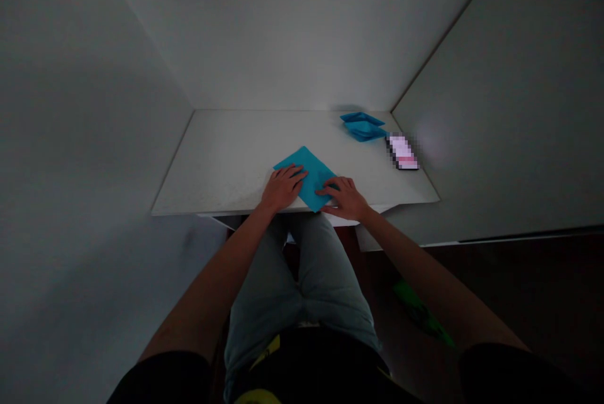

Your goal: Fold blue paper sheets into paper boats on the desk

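A sheet of blue paper [312, 172] lies on the white desk with one corner pointing at me, close to the front edge. My left hand [282, 186] rests on its left side, fingers stretched out over the paper. On the right side of the sheet is my right hand [346, 196], its fingers bent and apart, fingertips on the paper and the thumb by the near corner. Whether that thumb is under the paper I cannot tell. Folded blue paper boats [363, 127] sit together at the back right of the desk, apart from both hands.
A phone [402, 152] with a lit, blurred screen lies at the right end of the desk [226, 158]. Walls close in the desk at the back, left and right. My legs are below its front edge, and something green [419, 309] is on the dark floor.
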